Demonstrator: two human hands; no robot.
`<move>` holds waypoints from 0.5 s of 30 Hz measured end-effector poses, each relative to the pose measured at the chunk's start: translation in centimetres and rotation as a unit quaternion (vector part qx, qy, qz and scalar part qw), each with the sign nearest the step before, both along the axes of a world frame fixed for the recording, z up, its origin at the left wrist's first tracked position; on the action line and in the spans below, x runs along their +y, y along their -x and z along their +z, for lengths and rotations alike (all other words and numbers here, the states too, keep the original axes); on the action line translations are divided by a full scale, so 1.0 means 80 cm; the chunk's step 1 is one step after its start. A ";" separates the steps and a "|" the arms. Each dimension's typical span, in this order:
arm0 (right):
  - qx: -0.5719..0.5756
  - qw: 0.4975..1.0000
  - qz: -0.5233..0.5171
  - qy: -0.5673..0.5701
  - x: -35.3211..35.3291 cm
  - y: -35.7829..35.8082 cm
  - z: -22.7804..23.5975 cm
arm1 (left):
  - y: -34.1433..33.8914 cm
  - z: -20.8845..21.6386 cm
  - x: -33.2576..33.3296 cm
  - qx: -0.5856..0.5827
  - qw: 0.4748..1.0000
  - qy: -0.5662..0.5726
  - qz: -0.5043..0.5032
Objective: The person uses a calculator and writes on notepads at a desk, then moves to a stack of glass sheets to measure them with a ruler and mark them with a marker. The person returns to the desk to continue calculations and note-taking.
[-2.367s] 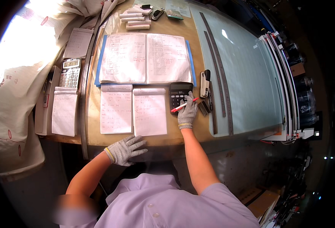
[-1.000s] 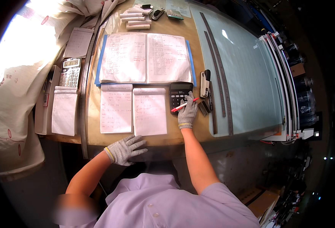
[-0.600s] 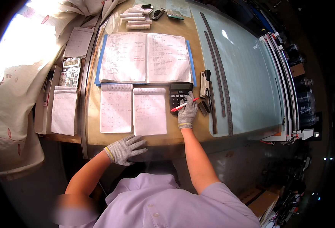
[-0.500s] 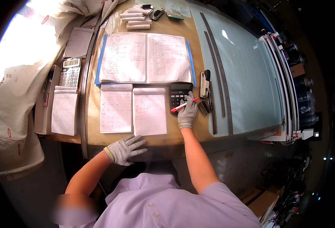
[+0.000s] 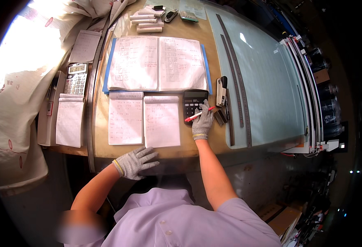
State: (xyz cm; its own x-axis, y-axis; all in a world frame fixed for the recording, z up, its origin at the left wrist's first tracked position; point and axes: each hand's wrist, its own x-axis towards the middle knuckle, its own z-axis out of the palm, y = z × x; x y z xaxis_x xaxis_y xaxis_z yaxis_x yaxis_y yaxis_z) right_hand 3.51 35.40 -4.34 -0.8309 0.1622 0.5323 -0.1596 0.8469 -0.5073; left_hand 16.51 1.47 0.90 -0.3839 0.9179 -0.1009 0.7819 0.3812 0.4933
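Note:
My right hand [image 5: 203, 122], in a grey knit glove, grips a red-and-white pen [image 5: 200, 114]. Its fingers lie over the keys of a black calculator [image 5: 195, 97], whose lower part they partly cover. My left hand [image 5: 136, 162], gloved alike, rests at the table's front edge with its fingers spread and nothing in them. Just beyond it lie two handwritten notepads, a left pad [image 5: 126, 119] and a right pad [image 5: 162, 121]. Behind these an open binder [image 5: 181, 61] with a blue cover shows pages of writing.
A stapler [image 5: 221, 91] and a small dark block [image 5: 220, 117] sit right of the calculator. Long rulers [image 5: 237, 78] lie on the glass sheet [image 5: 267, 90]. At left are a silver calculator [image 5: 75, 78] and another pad [image 5: 69, 121]; paper bundles [image 5: 149, 24] are at the back.
Almost nothing differs. Both hands stay in place, the right one still over the black calculator with the pen.

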 end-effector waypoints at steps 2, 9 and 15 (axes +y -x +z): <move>0.003 1.000 0.001 0.000 0.000 0.000 -0.001 | 0.000 -0.001 0.000 0.001 1.000 -0.001 0.001; 0.011 1.000 0.000 -0.010 0.000 0.001 0.000 | 0.000 0.002 0.000 0.003 1.000 0.006 0.000; 0.013 1.000 0.004 -0.012 0.001 0.002 -0.002 | 0.000 0.004 0.000 0.002 1.000 0.007 -0.001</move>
State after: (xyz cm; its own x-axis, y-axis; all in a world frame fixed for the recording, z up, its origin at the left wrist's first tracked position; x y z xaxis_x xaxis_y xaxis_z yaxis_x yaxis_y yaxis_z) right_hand 3.38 35.44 -4.47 -0.8175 0.1430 0.5579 -0.1792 0.8574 -0.4824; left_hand 16.49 1.51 1.20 -0.3824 0.9171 -0.1129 0.7843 0.3868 0.4850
